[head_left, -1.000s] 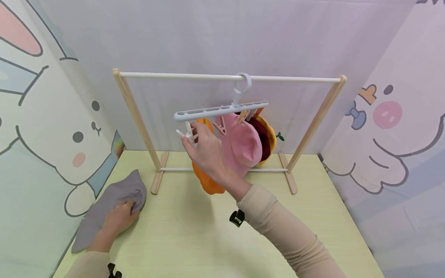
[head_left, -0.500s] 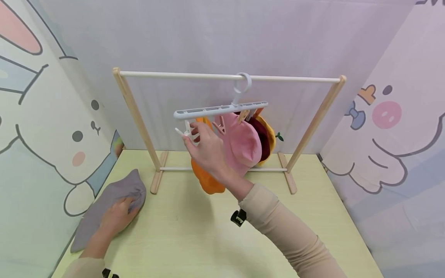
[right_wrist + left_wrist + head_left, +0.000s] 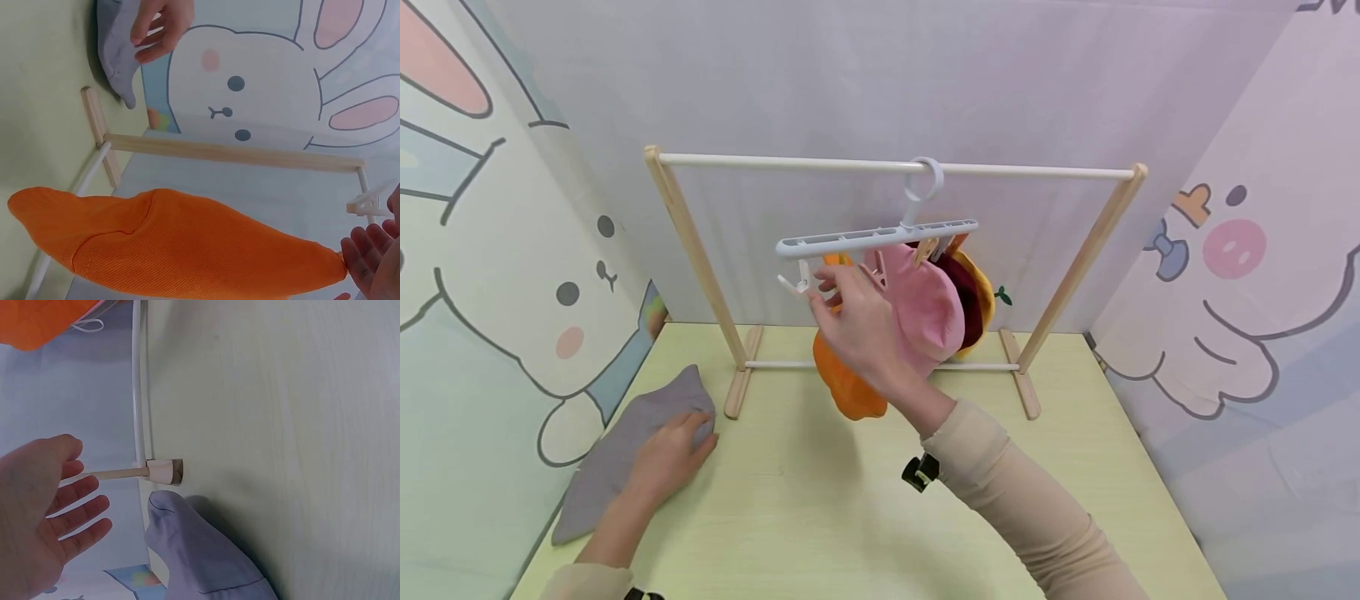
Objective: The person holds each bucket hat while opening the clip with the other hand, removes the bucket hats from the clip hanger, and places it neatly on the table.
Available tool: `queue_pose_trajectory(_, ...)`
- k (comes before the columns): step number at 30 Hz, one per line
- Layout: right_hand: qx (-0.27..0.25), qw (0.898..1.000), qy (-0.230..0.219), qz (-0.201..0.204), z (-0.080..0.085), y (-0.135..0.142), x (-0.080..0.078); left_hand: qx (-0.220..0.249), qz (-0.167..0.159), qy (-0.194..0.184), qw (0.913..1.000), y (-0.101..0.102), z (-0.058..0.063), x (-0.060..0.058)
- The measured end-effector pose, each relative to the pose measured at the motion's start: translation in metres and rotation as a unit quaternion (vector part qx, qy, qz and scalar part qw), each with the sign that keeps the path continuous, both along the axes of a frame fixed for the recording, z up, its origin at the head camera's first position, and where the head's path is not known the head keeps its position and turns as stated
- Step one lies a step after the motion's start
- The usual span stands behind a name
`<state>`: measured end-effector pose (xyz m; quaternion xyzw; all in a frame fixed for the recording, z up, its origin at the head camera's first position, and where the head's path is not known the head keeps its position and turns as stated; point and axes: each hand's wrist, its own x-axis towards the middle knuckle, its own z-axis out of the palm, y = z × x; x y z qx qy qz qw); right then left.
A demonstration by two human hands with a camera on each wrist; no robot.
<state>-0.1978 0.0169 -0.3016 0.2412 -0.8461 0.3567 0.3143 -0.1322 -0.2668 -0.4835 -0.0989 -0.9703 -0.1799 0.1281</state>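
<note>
My left hand (image 3: 662,462) hovers over a grey cloth hat (image 3: 610,450) on the table at left. In the left wrist view its fingers are loose and apart from the hat. In the head view, my right hand (image 3: 857,321) is raised below a pale hanger bar (image 3: 842,243), just right of a white clip (image 3: 793,282). Its fingers are relaxed, with nothing gripped. An orange hat (image 3: 187,247) hangs beside its fingertips, partly hidden by the hand in the head view. A pink hat (image 3: 928,312) hangs from the hanger behind my wrist.
The hanger hooks over the white rail (image 3: 760,163) of a wooden stand. Dark red and yellow hats (image 3: 981,296) hang right of the pink one, with clips (image 3: 925,250) above. The stand's feet (image 3: 742,392) rest on the table, and printed curtains surround it.
My right hand has drawn slightly right, its fingers coming off the white clip. My left hand has lifted off the grey hat, which it was grasping earlier.
</note>
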Motion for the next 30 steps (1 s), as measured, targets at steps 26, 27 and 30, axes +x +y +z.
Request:
queue_pose_trajectory(26,-0.017,0.999,0.031,0.009,-0.004,0.024,-0.001,0.023,-0.055,0.141,0.9882,0.061,0.043,0.003)
queue_pose_trajectory(27,-0.015,0.999,0.033,0.009,-0.004,0.025,-0.001,0.023,-0.059,0.148,0.9869,0.063,0.045,0.003)
queue_pose_trajectory(30,-0.019,0.999,0.044,0.014,-0.005,0.028,-0.003,0.023,-0.073,0.167,0.9830,0.070,0.050,0.003)
